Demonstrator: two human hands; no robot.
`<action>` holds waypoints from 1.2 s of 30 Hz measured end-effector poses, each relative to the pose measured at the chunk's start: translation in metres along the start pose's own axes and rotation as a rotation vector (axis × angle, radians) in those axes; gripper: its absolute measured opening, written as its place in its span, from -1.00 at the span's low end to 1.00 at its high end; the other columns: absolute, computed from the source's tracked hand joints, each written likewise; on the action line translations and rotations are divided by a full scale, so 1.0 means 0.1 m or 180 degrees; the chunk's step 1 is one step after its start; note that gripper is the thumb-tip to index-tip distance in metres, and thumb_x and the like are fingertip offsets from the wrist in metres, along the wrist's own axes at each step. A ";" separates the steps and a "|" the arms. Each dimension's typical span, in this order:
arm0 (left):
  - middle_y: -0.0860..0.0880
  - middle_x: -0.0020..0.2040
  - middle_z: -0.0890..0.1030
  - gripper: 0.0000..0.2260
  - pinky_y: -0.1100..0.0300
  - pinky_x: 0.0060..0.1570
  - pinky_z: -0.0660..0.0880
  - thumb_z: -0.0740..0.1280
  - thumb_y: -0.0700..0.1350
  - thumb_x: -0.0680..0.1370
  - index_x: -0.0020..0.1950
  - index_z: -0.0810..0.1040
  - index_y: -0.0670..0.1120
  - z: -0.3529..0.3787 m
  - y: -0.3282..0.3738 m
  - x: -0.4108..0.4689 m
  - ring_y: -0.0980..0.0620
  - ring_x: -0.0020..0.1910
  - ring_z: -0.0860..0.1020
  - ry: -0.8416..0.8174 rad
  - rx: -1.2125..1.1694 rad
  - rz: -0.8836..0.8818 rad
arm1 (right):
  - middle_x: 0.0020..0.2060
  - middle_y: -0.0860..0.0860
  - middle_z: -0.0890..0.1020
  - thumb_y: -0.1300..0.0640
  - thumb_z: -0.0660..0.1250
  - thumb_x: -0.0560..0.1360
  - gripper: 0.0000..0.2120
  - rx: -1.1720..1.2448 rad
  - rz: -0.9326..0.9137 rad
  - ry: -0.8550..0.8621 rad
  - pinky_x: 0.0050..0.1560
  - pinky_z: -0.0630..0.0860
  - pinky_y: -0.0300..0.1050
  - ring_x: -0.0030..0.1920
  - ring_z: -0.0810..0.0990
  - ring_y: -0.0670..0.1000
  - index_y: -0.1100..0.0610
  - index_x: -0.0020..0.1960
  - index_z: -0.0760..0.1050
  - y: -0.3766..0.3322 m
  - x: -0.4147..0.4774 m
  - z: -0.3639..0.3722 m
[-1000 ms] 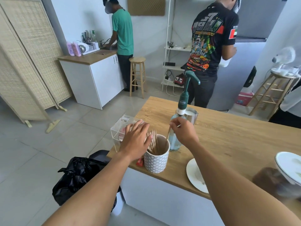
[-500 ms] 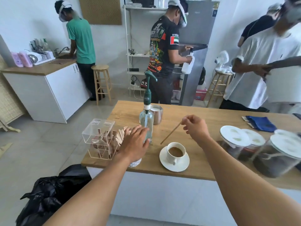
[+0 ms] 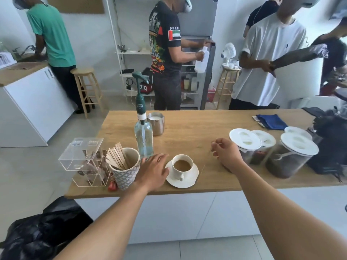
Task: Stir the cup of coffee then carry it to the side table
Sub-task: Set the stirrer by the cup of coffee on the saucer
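1. The left hand [image 3: 154,171] lies released, fingers straight and palm down on the wooden counter [image 3: 189,132]. Its fingertips reach the foot of the pump bottle [image 3: 143,139]. I cannot tell whether its thumb side touches the saucer [image 3: 191,180] or only lies just beside it.
2. The right hand [image 3: 227,154] is curled, thumb and forefinger pinching a wooden stirrer [image 3: 206,159]. The stirrer is blurred to a faint streak slanting down towards the saucer's right rim, and its lower end is hard to make out.
3. The cup of coffee [image 3: 182,165] stands on the saucer near the counter's front edge, between the two hands. It holds pale brown coffee, and its handle points to 6 o'clock.
4. From the cup, the left hand is at 9 o'clock and the right hand at 2 o'clock.
5. Beyond the left hand at 9 o'clock stands a patterned holder [image 3: 125,175] full of wooden sticks, and past it a clear acrylic box [image 3: 82,154]. A small red thing [image 3: 112,185] by the holder is too hidden to identify.
6. At 11 o'clock, behind the bottle, is a steel pitcher [image 3: 156,124].
7. At 3 o'clock stand white-lidded jars [image 3: 291,158]; the right hand covers the base of the nearest one.
8. A black bag [image 3: 330,145] is cut off at the right edge.
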State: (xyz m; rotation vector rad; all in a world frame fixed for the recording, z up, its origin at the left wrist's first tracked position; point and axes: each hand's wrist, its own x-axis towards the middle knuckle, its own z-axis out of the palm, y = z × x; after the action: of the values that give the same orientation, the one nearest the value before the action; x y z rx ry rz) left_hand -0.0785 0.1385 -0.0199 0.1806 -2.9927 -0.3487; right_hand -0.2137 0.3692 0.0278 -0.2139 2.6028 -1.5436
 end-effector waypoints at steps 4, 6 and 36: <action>-0.07 0.49 0.34 -0.55 0.00 0.39 0.26 0.15 0.01 0.66 0.53 0.24 -0.08 0.20 -0.01 0.12 -0.08 0.47 0.29 -0.0194 -0.0350 -0.0090 | -0.26 0.03 0.65 0.13 0.28 0.57 -0.90 -0.0015 0.0145 -0.0065 -0.34 0.42 -0.21 -0.37 0.55 -0.05 0.12 -0.05 0.54 0.24 0.19 0.05; -0.06 0.50 0.33 -0.55 0.01 0.38 0.29 0.13 0.01 0.67 0.54 0.22 -0.07 0.32 -0.05 0.16 -0.09 0.47 0.28 -0.0286 -0.0466 -0.0217 | -0.26 0.03 0.65 0.12 0.29 0.57 -0.91 0.0001 0.0228 -0.0130 -0.33 0.43 -0.20 -0.38 0.55 -0.06 0.12 -0.03 0.55 0.34 0.29 0.11; -0.05 0.22 0.52 -0.45 0.00 0.23 0.38 -0.06 0.17 0.59 0.37 0.50 -0.07 1.17 -0.38 0.61 -0.10 0.26 0.42 -0.0026 -0.0737 -0.1036 | -0.36 -0.06 0.60 0.13 0.35 0.54 -0.89 -0.0254 0.0818 -0.1273 -0.07 0.51 -0.07 -0.29 0.51 -0.05 0.12 -0.06 0.65 1.14 1.17 1.07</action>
State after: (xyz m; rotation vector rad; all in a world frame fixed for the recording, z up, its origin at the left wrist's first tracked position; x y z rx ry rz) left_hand -0.1506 0.1190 -0.1349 0.6443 -2.8945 -0.7241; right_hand -0.3189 0.3106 -0.1262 -0.1662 2.2754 -1.1740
